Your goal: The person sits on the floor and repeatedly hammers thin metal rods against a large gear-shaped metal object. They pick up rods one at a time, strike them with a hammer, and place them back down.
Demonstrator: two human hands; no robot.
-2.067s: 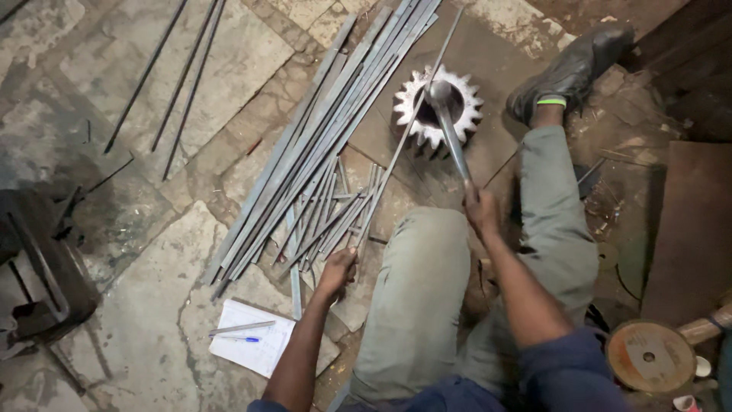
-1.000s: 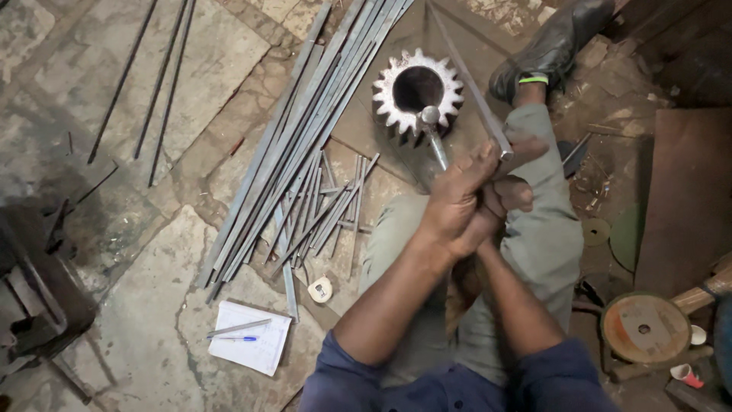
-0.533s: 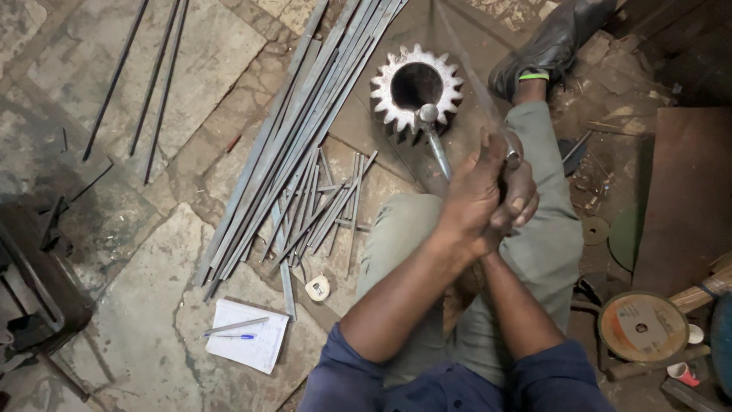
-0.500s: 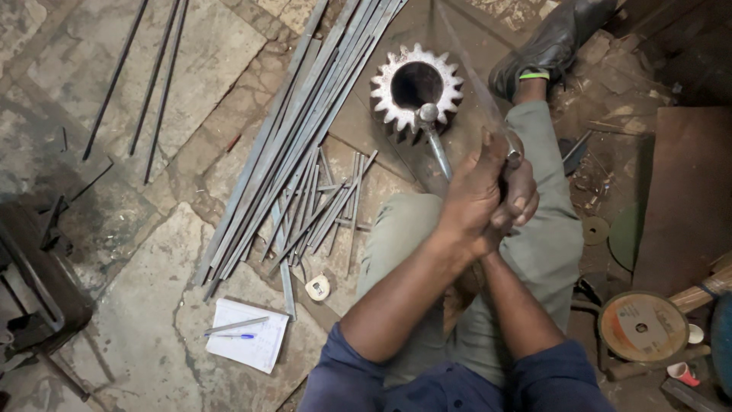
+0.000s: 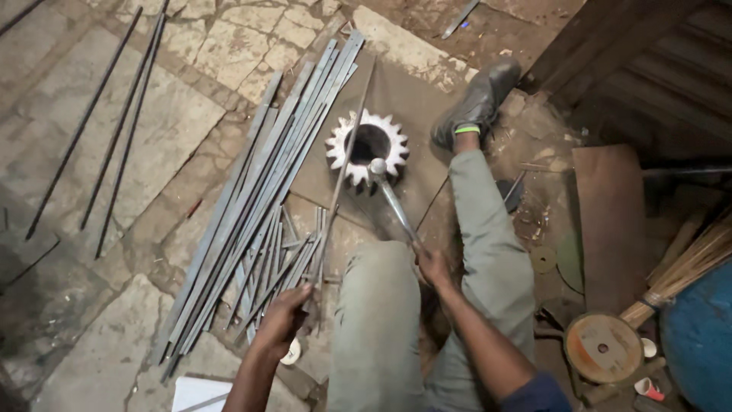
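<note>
Your left hand (image 5: 284,314) is clamped on the near end of a long thin flat grey steel strip (image 5: 341,168); your right hand (image 5: 433,265) is closed around the hammer (image 5: 390,200), whose head rests on the strip over the toothed steel gear (image 5: 367,145). The strip lies across the gear, its long axis pointing away from you. It looks nearly straight, so hammering seems well underway; many strips (image 5: 252,214) lie waiting beside it.

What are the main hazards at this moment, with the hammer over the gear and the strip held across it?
1. The left hand grips the thin metal strip bare; a blow from the hammer could jar or whip it, stinging or cutting the fingers.
2. The strip crosses the toothed gear on a narrow contact, so it may skid off.
3. The right hand swings close to the outstretched leg; a glancing strike might land there.
</note>
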